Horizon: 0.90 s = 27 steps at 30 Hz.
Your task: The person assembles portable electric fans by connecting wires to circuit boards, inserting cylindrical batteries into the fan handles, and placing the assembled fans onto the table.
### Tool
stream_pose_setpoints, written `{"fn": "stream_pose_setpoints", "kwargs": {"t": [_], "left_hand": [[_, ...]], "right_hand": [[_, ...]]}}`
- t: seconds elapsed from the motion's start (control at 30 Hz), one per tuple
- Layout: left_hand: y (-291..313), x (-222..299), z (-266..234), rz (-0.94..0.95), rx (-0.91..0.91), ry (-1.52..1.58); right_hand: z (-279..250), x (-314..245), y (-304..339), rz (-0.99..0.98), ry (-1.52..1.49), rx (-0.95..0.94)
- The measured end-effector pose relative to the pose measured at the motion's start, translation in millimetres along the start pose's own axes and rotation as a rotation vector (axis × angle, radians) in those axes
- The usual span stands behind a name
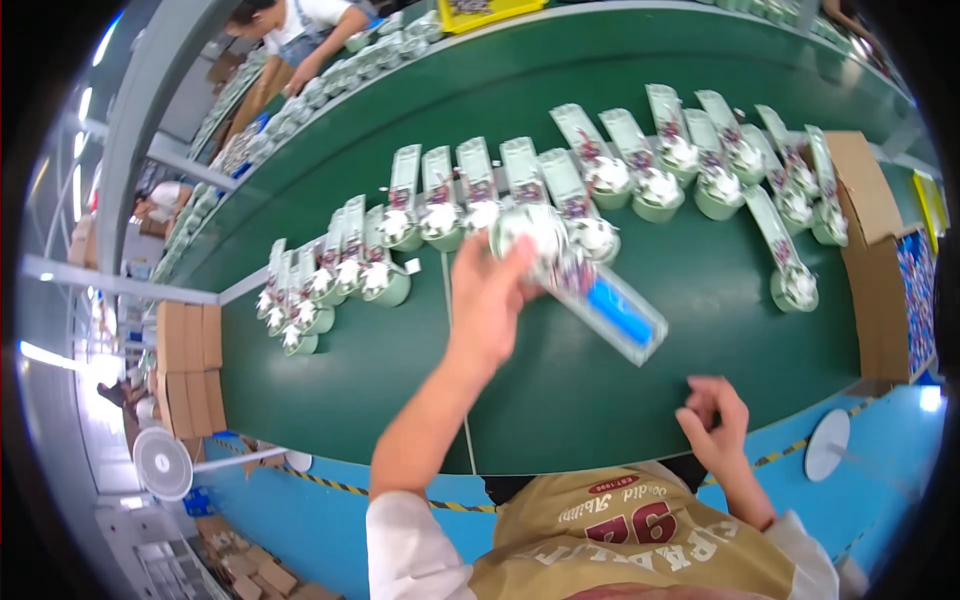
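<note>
My left hand (489, 298) is closed round the cup-shaped end of a pale green appliance housing (650, 342), lifted over the green table (560, 420). A blue, battery-like block (620, 311) lies in its long open handle, which points toward the front right. Thin wires and a white part show near the cup, slightly blurred. My right hand (716, 425) is at the table's front edge, fingers loosely bent, thumb apart, nothing visible in it. Beyond my left hand stand several similar housings (440, 215) in an uneven row, with white parts in their cups and wires in their handles.
One similar housing (795, 288) stands apart at the right. A cardboard box (872, 290) borders the table's right end; stacked cartons (190, 370) are at its left end. Across a metal rail, another person (300, 40) works beside more green parts. A white fan (162, 463) stands at the lower left.
</note>
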State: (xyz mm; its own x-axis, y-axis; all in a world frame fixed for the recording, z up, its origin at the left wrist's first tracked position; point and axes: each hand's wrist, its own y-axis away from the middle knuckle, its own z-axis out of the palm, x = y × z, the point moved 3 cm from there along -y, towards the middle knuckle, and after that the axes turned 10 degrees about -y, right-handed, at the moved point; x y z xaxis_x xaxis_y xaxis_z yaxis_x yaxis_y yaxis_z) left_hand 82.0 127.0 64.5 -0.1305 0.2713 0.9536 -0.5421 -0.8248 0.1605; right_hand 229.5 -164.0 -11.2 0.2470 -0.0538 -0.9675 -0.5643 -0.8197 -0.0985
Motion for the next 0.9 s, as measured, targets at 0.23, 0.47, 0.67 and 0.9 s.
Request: {"fn": "stream_pose_setpoints", "kwargs": {"t": [0.23, 0.47, 0.67, 0.9], "left_hand": [[-210, 79, -34, 0.252, 0.162, 0.001], [-369, 58, -112, -0.011, 0.269, -0.094], [-422, 27, -131, -0.102, 0.323, -0.048], [-410, 64, -142, 0.09, 0.774, -1.515]], "right_hand": [[4, 3, 25, -0.436, 0.445, 0.069], [9, -2, 16, -0.364, 0.421, 0.042], [3, 6, 28, -0.375, 0.466, 0.109], [5, 2, 33, -0.386, 0.468, 0.132]]}}
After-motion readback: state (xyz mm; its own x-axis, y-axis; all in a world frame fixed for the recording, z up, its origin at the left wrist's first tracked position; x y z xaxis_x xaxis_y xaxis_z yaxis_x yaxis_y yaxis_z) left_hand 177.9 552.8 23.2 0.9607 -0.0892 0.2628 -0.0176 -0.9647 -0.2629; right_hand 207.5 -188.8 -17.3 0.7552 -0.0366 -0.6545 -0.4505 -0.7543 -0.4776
